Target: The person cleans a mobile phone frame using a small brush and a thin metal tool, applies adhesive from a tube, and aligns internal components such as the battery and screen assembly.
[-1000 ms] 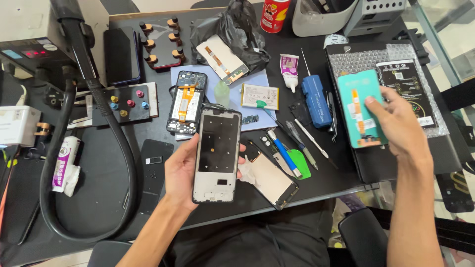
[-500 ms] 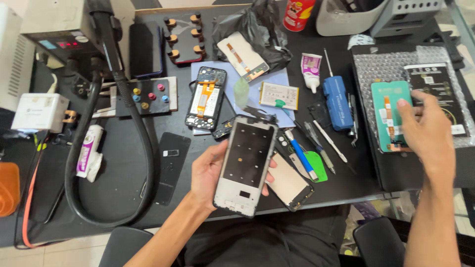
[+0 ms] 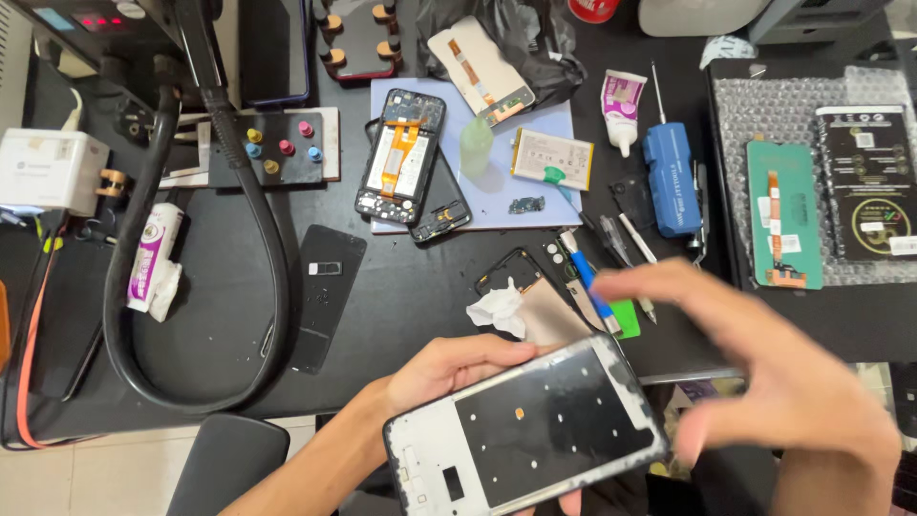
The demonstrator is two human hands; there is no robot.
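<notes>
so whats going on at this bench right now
A person is working at a dark table covered with phone parts. The left hand holds a phone frame with a white-edged, black inner side facing up, tilted over the table's near edge. The right hand, blurred, hangs open just right of the frame without touching it. Farther back lie an opened phone, a blue screwdriver and a green screen panel.

Both forearms are bare, with no sleeves, watch or gloves in view. The left hand (image 3: 449,368) shows plain fingers without rings; the right hand (image 3: 774,382) is blurred.
</notes>
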